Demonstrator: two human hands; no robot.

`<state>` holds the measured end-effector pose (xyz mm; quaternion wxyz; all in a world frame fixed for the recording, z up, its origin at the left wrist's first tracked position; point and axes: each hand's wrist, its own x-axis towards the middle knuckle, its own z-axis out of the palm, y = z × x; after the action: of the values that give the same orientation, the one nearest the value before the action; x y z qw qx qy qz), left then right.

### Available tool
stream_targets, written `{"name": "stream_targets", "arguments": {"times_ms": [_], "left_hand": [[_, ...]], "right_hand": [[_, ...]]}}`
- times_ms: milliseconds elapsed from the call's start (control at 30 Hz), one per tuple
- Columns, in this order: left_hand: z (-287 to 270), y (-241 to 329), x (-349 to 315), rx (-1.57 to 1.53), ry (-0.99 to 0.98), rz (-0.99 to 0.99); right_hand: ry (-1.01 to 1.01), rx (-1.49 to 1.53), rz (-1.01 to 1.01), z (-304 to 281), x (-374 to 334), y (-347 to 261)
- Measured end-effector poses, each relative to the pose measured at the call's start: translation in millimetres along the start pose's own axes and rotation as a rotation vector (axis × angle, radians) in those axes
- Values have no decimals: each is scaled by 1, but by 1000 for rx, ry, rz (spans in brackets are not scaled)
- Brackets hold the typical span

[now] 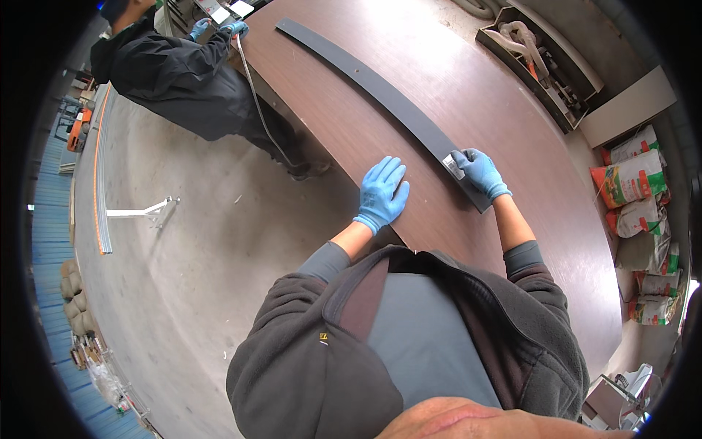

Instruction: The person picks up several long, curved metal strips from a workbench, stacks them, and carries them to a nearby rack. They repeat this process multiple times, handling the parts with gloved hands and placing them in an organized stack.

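Observation:
A long dark grey strip (387,99), a flat panel that looks curved in this view, lies on the brown wood-grain table (504,88). Near its close end is a small white printed label (453,167). My right hand (480,173), in a blue glove, has its fingers bent together with the tips at the label's edge; whether the label is fully stuck down cannot be told. To the left of the strip, my left hand (382,194), gloved too, lies flat on the table near its edge. Its fingers are stretched out and hold nothing.
A co-worker (183,84) in dark clothes and blue gloves stands at the table's far left, holding a pale hose (252,84). An open box of hoses and tools (541,62) and several printed sacks (636,183) are on the right. A white metal stand (142,212) is on the left floor.

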<state>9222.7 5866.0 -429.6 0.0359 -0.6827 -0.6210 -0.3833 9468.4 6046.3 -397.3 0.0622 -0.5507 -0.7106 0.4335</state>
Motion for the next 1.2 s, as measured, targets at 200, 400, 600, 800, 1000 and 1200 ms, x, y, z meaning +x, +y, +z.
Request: {"name": "stream_targets", "arguments": {"times_ms": [200, 400, 600, 800, 1000, 1200], "left_hand": [[2, 0, 2, 14, 5, 7], [3, 1, 3, 21, 9, 6], [1, 2, 4, 61, -36, -9], [-8, 44, 43, -104, 65, 300], [10, 92, 59, -24, -478, 555], [48, 127, 7, -145, -744, 768]], "right_hand": [[11, 36, 55, 0, 6, -4], [-28, 5, 32, -4, 5, -10], [26, -52, -113, 8, -41, -32], [-21, 29, -121, -3, -83, -35], [-117, 206, -110, -38, -160, 56], [-95, -321, 72, -63, -245, 153]]}}
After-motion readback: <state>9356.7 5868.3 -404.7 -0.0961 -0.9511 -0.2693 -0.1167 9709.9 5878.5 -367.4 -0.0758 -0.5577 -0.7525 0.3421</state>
